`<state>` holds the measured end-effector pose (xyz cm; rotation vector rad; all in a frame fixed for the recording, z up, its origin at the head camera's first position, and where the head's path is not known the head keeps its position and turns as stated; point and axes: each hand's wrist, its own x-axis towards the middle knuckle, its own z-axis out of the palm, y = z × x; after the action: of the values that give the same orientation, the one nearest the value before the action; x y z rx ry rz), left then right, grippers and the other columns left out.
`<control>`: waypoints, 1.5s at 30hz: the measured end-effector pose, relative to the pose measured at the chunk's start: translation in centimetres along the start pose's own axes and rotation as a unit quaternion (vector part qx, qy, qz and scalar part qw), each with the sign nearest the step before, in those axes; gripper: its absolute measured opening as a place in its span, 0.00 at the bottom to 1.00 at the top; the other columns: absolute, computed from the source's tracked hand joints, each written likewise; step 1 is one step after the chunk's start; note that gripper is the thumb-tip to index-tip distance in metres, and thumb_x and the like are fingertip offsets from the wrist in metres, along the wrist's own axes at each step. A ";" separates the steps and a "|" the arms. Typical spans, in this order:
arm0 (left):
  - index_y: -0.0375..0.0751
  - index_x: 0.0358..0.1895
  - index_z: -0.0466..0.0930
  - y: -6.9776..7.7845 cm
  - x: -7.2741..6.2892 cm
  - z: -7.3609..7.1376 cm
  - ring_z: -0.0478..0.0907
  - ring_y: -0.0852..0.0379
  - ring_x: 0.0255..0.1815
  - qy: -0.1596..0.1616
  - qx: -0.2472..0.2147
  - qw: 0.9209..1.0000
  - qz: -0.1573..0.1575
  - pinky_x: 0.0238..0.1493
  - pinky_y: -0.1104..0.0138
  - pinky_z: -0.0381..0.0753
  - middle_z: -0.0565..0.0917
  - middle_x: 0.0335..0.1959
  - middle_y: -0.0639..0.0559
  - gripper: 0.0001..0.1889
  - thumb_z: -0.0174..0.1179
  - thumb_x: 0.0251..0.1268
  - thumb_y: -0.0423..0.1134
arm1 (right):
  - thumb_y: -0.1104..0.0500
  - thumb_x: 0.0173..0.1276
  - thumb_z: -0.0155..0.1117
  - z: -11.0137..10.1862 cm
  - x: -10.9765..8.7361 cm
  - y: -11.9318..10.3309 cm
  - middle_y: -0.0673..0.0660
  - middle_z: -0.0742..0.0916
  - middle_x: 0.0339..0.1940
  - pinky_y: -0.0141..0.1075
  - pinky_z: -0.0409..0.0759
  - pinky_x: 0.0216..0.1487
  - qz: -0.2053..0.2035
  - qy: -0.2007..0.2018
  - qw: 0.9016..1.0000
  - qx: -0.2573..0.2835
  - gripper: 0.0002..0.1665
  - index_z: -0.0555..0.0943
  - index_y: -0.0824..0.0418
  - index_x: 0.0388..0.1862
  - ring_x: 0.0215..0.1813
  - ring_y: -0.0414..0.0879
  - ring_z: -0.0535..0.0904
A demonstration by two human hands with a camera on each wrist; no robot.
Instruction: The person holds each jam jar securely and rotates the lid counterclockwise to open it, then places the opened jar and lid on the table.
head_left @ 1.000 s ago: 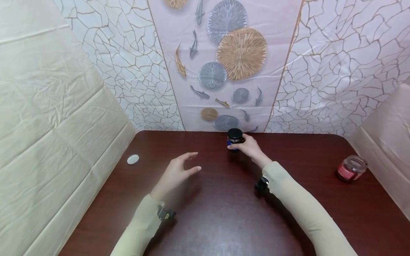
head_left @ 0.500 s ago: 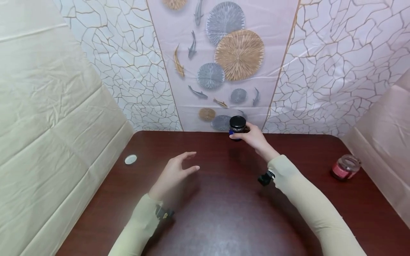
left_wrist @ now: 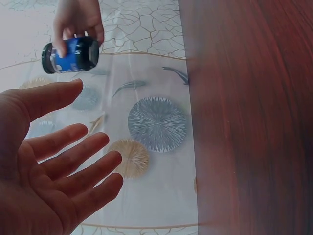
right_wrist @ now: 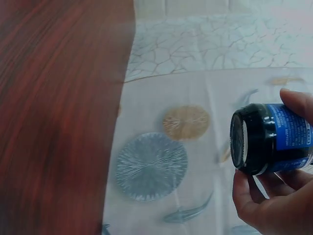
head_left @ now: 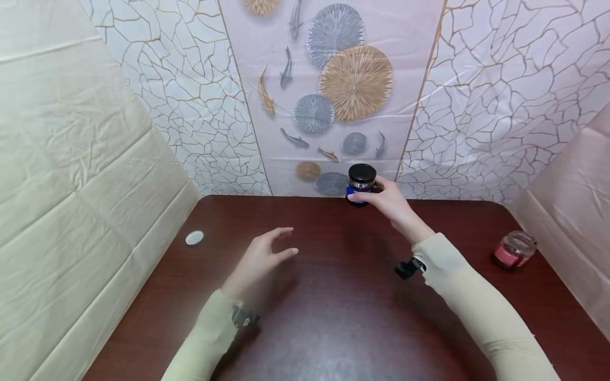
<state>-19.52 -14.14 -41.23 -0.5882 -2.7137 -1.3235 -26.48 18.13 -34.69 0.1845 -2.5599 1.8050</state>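
Observation:
My right hand (head_left: 394, 205) grips a small glass jar (head_left: 360, 185) with a black lid and a blue label, thumb on the near side and fingers behind. The jar is upright and raised above the table's far edge. In the right wrist view the jar's dark base (right_wrist: 239, 141) faces the camera, and the fingers (right_wrist: 274, 210) curl round its side. My left hand (head_left: 252, 264) is over the middle left of the table, holding nothing. Its fingers (left_wrist: 93, 152) are spread and gently bent in the left wrist view, with the jar (left_wrist: 73, 55) beyond them.
A glass jar with a red label (head_left: 513, 250) stands near the right edge of the dark wooden table (head_left: 329, 307). A small white disc (head_left: 194, 237) lies by the left edge. Patterned cloth (head_left: 314, 114) hangs behind, and pale cloth (head_left: 95, 174) flanks the table.
My right hand has lifted the black-lidded jar off the far part of the table and brought it up and slightly right. The left hand has stayed nearly still.

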 end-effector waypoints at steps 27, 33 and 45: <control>0.44 0.64 0.79 0.8 -0.3 0.4 0.79 0.50 0.60 -0.003 0.017 1.000 0.010 0.62 0.55 0.77 0.84 0.57 0.51 0.27 0.71 0.63 0.45 | 0.50 0.64 0.75 -0.6 -6.6 -3.5 0.57 0.83 0.58 0.40 0.76 0.59 -0.066 -0.036 0.997 0.030 0.33 0.77 0.56 0.66 0.57 0.48 0.79; 0.44 0.65 0.79 0.8 -0.6 0.7 0.78 0.49 0.62 -0.012 0.014 1.000 0.002 0.63 0.53 0.75 0.84 0.59 0.50 0.27 0.71 0.63 0.47 | 0.55 0.63 0.73 -0.1 -8.9 -3.9 0.59 0.83 0.58 0.44 0.75 0.61 -0.065 -0.062 0.995 0.049 0.34 0.76 0.60 0.67 0.58 0.51 0.79; 0.53 0.67 0.77 3.9 -0.9 1.1 0.75 0.56 0.66 -0.027 -0.006 1.000 0.010 0.67 0.53 0.73 0.81 0.63 0.55 0.29 0.69 0.64 0.55 | 0.57 0.59 0.77 1.2 -11.2 -3.9 0.58 0.86 0.53 0.41 0.82 0.51 -0.105 -0.102 0.989 0.021 0.34 0.78 0.56 0.65 0.52 0.54 0.83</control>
<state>-17.12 -11.41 -39.26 -0.6592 -2.7362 -1.3410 -14.93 16.76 -32.23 0.6461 -2.5139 1.8478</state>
